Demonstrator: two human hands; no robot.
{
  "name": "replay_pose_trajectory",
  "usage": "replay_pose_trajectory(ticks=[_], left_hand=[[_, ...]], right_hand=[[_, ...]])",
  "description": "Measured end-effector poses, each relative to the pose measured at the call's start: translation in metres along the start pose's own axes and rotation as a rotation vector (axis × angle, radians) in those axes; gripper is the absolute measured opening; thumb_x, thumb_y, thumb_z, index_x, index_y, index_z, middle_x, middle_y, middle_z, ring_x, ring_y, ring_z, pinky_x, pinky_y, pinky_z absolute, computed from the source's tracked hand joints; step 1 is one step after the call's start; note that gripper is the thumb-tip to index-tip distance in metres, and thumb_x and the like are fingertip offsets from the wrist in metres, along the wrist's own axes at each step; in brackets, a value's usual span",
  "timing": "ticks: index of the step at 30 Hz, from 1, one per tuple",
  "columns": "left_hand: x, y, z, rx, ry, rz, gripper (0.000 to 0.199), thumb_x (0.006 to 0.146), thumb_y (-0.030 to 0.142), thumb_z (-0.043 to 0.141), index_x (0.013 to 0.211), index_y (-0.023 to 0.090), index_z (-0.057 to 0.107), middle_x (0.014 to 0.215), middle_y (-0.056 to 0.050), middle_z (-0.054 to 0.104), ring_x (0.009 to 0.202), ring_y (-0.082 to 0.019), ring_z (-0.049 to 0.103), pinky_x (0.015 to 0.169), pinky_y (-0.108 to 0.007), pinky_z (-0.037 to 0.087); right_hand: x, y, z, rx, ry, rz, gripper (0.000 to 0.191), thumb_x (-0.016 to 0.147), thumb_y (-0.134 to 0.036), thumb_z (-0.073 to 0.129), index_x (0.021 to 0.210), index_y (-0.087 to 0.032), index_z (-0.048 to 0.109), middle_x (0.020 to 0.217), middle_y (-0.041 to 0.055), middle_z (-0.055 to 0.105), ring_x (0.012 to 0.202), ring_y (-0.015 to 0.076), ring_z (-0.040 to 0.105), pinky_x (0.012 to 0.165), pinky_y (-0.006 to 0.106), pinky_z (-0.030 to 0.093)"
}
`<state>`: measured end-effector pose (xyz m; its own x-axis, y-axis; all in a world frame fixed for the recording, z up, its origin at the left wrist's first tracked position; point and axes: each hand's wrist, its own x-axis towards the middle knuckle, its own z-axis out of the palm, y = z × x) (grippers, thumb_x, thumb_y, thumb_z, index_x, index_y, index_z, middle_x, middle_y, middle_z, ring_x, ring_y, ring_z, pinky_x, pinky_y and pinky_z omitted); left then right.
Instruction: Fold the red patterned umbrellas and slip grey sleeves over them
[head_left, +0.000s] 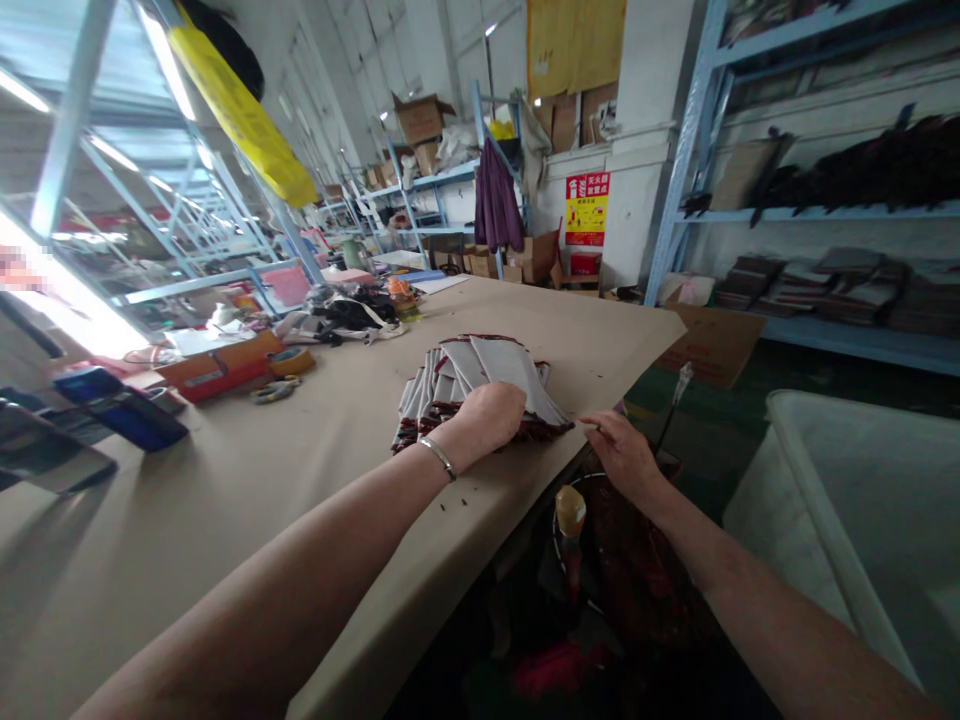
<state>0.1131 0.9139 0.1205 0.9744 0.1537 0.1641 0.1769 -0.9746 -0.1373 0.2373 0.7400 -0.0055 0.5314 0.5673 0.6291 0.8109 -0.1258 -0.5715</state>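
Note:
A fanned pile of grey fabric pieces (487, 362) with dark reddish-brown edges lies near the table's right edge. My left hand (491, 412) is closed over the near side of the pile, its fingertips curled onto the top grey piece and partly hidden. Just right of that piece's pointed corner is my right hand (619, 450), its fingers partly stretched towards the corner, with a small gap between them and the cloth. Nothing can be made out in the right hand.
Brown paper covers the table (330, 450). Scissors (276, 390), tape (291, 360) and an orange box (221, 365) sit to the left. A brush-like tool (570, 515) stands below the table edge; a large pale bin (795, 480) is at right, before blue shelves (847, 335).

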Motion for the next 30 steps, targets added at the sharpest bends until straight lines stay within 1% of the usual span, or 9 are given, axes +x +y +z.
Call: replay_pose_trajectory(ticks=[3, 7, 12, 16, 19, 23, 26, 28, 30], left_hand=[[0.001, -0.001, -0.009, 0.03, 0.014, -0.018, 0.019, 0.078, 0.011, 0.051, 0.08, 0.01, 0.069, 0.081, -0.016, 0.068, 0.083, -0.026, 0.065, 0.074, -0.032, 0.047], [-0.009, 0.0, -0.025, -0.01, 0.128, -0.062, 0.021, 0.079, 0.014, 0.047, 0.081, 0.014, 0.068, 0.082, -0.009, 0.068, 0.077, -0.02, 0.062, 0.069, -0.027, 0.045], [-0.034, 0.003, -0.035, -0.183, 0.334, -0.099, 0.013, 0.075, 0.014, 0.049, 0.069, 0.017, 0.06, 0.07, -0.002, 0.06, 0.066, -0.015, 0.054, 0.06, -0.025, 0.038], [-0.059, 0.01, -0.031, -0.328, 0.487, -0.158, 0.012, 0.072, 0.012, 0.051, 0.061, 0.017, 0.052, 0.07, 0.0, 0.055, 0.066, -0.013, 0.05, 0.061, -0.024, 0.037], [-0.073, 0.018, -0.02, -0.45, 0.587, -0.238, 0.014, 0.068, 0.01, 0.05, 0.057, 0.018, 0.047, 0.067, 0.001, 0.051, 0.065, -0.012, 0.047, 0.062, -0.025, 0.036], [-0.084, 0.049, -0.006, -0.828, 0.613, -0.364, 0.014, 0.063, 0.007, 0.049, 0.056, 0.018, 0.044, 0.056, 0.004, 0.043, 0.055, -0.01, 0.042, 0.053, -0.022, 0.032], [-0.095, 0.093, 0.0, -1.336, 0.547, -0.423, 0.009, 0.066, 0.011, 0.049, 0.064, 0.019, 0.045, 0.053, 0.006, 0.042, 0.049, -0.009, 0.044, 0.046, -0.019, 0.034], [-0.105, 0.124, 0.004, -1.761, 0.428, -0.455, 0.009, 0.071, 0.02, 0.054, 0.072, 0.02, 0.045, 0.058, 0.005, 0.049, 0.048, -0.011, 0.05, 0.042, -0.019, 0.038], [-0.115, 0.149, 0.013, -2.133, 0.246, -0.5, 0.021, 0.07, 0.029, 0.062, 0.078, 0.021, 0.044, 0.064, 0.004, 0.054, 0.05, -0.012, 0.054, 0.041, -0.021, 0.044]], right_hand=[[0.052, -0.051, 0.001, -0.163, -0.143, -0.263, 0.029, 0.089, -0.03, 0.05, 0.111, -0.016, 0.062, 0.106, 0.0106, 0.064, 0.103, 0.0217, 0.054, 0.093, 0.036, 0.041], [0.076, -0.085, 0.008, -0.355, -0.237, -0.222, 0.023, 0.088, -0.033, 0.054, 0.099, -0.018, 0.067, 0.096, 0.009, 0.066, 0.094, 0.0223, 0.057, 0.081, 0.032, 0.043], [0.077, -0.091, -0.003, -0.528, -0.262, -0.188, 0.022, 0.088, -0.017, 0.043, 0.091, -0.019, 0.065, 0.093, 0.0087, 0.066, 0.089, 0.0205, 0.059, 0.073, 0.029, 0.041], [0.067, -0.083, -0.024, -0.604, -0.282, -0.01, 0.019, 0.084, -0.02, 0.047, 0.093, -0.019, 0.064, 0.088, 0.0098, 0.067, 0.081, 0.022, 0.062, 0.068, 0.03, 0.041], [0.042, -0.091, -0.047, -0.496, -0.108, 0.033, 0.025, 0.082, -0.022, 0.047, 0.102, -0.019, 0.062, 0.082, 0.0074, 0.069, 0.076, 0.0228, 0.064, 0.068, 0.031, 0.044], [-0.022, -0.111, -0.085, -0.426, 0.168, -0.245, 0.033, 0.079, -0.017, 0.046, 0.109, -0.018, 0.059, 0.091, 0.0085, 0.07, 0.083, 0.0225, 0.065, 0.074, 0.032, 0.048], [-0.084, -0.104, -0.103, -0.475, 0.152, -0.325, 0.037, 0.081, -0.021, 0.047, 0.116, -0.02, 0.058, 0.093, 0.0097, 0.07, 0.084, 0.0241, 0.065, 0.075, 0.035, 0.051], [-0.125, -0.09, -0.103, -0.441, 0.052, -0.208, 0.036, 0.08, -0.025, 0.051, 0.115, -0.024, 0.061, 0.095, 0.0087, 0.071, 0.082, 0.0246, 0.067, 0.071, 0.035, 0.053], [-0.158, -0.076, -0.097, -0.295, -0.111, 0.021, 0.032, 0.079, -0.028, 0.054, 0.109, -0.029, 0.065, 0.092, 0.0063, 0.072, 0.076, 0.0239, 0.068, 0.065, 0.033, 0.054]])
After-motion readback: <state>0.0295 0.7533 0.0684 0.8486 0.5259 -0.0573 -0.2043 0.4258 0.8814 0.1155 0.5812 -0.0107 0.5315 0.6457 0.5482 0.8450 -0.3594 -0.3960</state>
